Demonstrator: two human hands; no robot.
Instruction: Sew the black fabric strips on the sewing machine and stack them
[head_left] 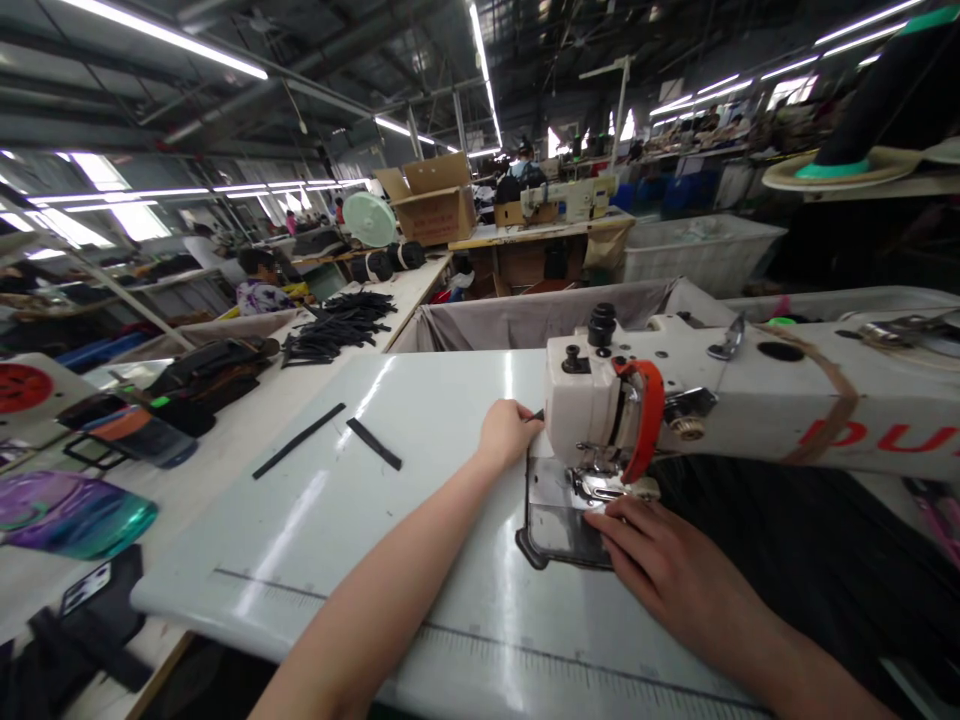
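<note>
Behind the head of a white sewing machine, my left hand pinches the end of a thin black fabric strip. Most of that strip is hidden by the machine head. My right hand rests in front of the presser foot, fingers stretched out over the metal plate. Whatever lies beneath those fingers cannot be seen. Two loose pieces, a longer black strip and a shorter black strip, lie on the pale tabletop left of my left arm.
Printed ruler marks run along the table's front. Black fabric spreads under the machine arm at right. A heap of black strips is on the side table, with a purple-teal bottle and a phone. A cloth-lined bin stands behind.
</note>
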